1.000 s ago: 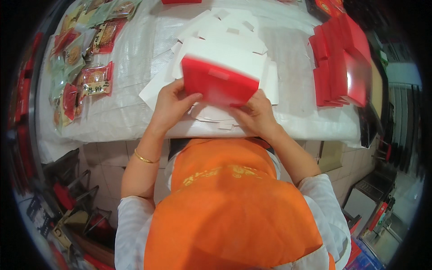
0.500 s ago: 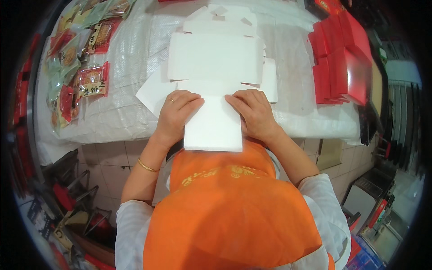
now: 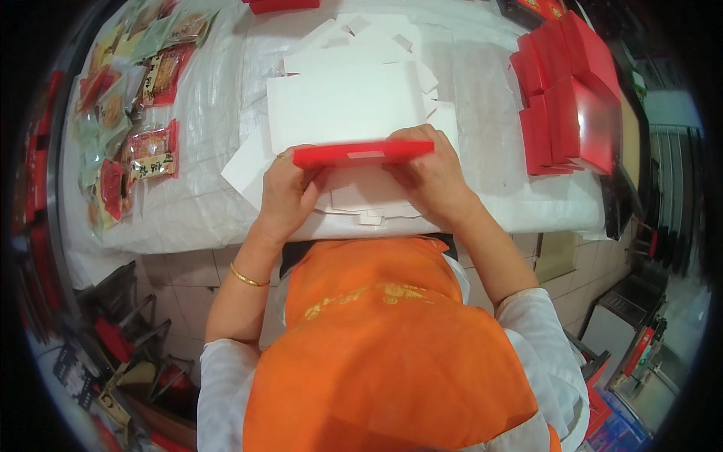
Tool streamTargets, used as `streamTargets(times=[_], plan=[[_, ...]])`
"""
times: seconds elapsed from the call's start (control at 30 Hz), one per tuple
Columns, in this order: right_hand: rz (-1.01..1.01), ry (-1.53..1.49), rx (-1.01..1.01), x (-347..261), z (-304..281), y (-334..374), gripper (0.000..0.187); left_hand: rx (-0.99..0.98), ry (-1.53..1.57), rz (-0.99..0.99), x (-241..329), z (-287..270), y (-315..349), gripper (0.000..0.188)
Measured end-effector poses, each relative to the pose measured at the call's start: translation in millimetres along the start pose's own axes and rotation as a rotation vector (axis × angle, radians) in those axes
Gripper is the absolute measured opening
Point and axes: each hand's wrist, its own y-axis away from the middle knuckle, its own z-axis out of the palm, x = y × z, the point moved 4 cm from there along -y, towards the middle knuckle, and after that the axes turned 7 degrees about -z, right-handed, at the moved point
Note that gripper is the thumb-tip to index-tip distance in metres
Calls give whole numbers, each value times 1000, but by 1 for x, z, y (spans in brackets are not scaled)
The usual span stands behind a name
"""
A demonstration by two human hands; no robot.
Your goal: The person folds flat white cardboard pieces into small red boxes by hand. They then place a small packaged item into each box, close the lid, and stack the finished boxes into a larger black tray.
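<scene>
A cardboard box blank (image 3: pixel 343 105), white inside and red outside, stretches away from me over the near middle of the table. Its near panel is folded up, so a red outer strip (image 3: pixel 365 152) with a pale patch faces me. My left hand (image 3: pixel 286 192) grips the strip's left end, fingers closed around it. At the other end my right hand (image 3: pixel 433 181) pinches the fold, with its thumb on the near side and fingers behind. More white blanks (image 3: pixel 245 166) lie underneath, mostly covered. Some of their flaps show below the red strip.
White woven sheeting (image 3: pixel 489 196) covers the table. Folded red boxes (image 3: pixel 553 105) stand stacked on the right. Several wrapped pastries (image 3: pixel 151 151) lie along the left. Another red box (image 3: pixel 282 6) is cut off at the far edge. An orange apron (image 3: pixel 376 339) is close below the table edge.
The near panel, hanging over the table edge before, is now folded upward with its red outside showing. Both hands have moved from its top to the ends of the fold.
</scene>
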Motion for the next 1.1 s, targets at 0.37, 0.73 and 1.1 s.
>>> streamTargets(times=[0.37, 0.73, 1.1], plan=[[455, -132, -206, 23, 4, -34, 24, -73, -29, -401, -11, -3, -38, 35], [512, -393, -175, 27, -6, -45, 31, -160, -25, -425, -6, -6, -45, 42], [190, -405, -52, -16, -2, -5, 28, 158, 606, -240, 45, -26, -4, 55]])
